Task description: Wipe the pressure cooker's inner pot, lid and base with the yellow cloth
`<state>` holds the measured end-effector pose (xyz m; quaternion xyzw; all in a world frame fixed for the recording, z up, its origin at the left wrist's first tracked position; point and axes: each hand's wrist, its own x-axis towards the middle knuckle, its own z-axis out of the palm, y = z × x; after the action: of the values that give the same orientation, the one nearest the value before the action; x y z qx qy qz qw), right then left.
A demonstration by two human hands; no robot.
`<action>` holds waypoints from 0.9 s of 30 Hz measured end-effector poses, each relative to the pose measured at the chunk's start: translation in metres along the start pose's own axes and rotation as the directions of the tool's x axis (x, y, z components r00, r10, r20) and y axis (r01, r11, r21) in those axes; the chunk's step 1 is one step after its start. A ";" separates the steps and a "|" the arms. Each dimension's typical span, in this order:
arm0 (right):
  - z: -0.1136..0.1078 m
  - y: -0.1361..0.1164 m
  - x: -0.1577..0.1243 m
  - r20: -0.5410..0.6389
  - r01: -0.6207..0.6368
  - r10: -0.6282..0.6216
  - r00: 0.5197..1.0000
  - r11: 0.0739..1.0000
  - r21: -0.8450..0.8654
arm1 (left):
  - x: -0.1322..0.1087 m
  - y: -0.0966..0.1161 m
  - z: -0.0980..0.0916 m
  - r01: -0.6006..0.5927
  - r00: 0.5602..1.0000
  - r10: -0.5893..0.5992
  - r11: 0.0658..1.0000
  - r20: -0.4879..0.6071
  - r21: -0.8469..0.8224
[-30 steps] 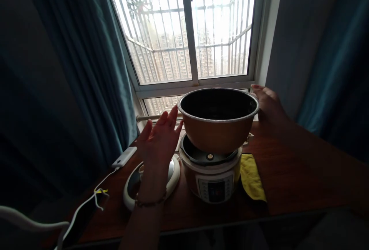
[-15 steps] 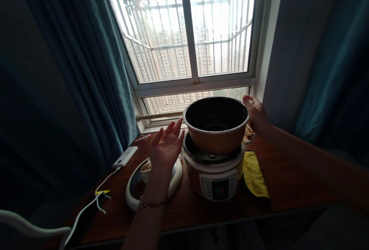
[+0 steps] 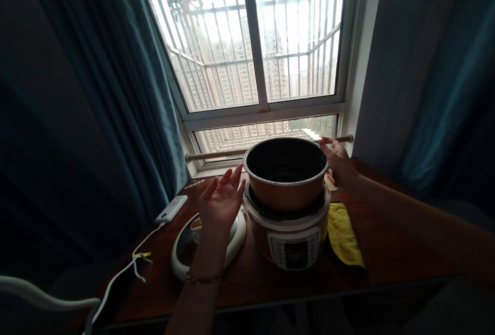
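Observation:
Between my two hands is the inner pot (image 3: 285,193), brown outside and dark inside, its rim slightly tilted toward me. Its lower part sits within the opening of the electric pressure cooker (image 3: 266,242); whether it touches the bottom is hidden. My left hand (image 3: 222,198), palm up, presses its fingertips to the pot's left rim. On the other side, my right hand (image 3: 335,158) grips the right rim with thumb and fingers. Beneath my left forearm lies the cooker's round lid (image 3: 180,255), partly covered by the arm.
A yellow cloth (image 3: 345,234) lies right of the cooker on the wooden table (image 3: 390,237). At left are a white power bank (image 3: 172,208) and a white cable (image 3: 118,273). Behind stand a window with bars, a horizontal rod (image 3: 216,155) and a blue curtain (image 3: 127,93).
The inner pot has come down into the cooker's opening and slightly left, with both hands on its rim. The right hand has lowered with it.

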<state>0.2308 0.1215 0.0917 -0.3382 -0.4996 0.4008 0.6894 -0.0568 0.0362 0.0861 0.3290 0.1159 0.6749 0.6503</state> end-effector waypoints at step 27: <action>-0.012 0.031 -0.009 0.026 -0.285 0.285 0.958 0.958 0.008 | -0.020 -0.017 -0.036 0.074 0.990 -0.086 0.991 -0.110 -0.116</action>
<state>0.2336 0.1265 0.0580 -0.3977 -0.4519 0.5031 0.6201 -0.0662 0.0288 0.0426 0.2478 0.1285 0.6715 0.6864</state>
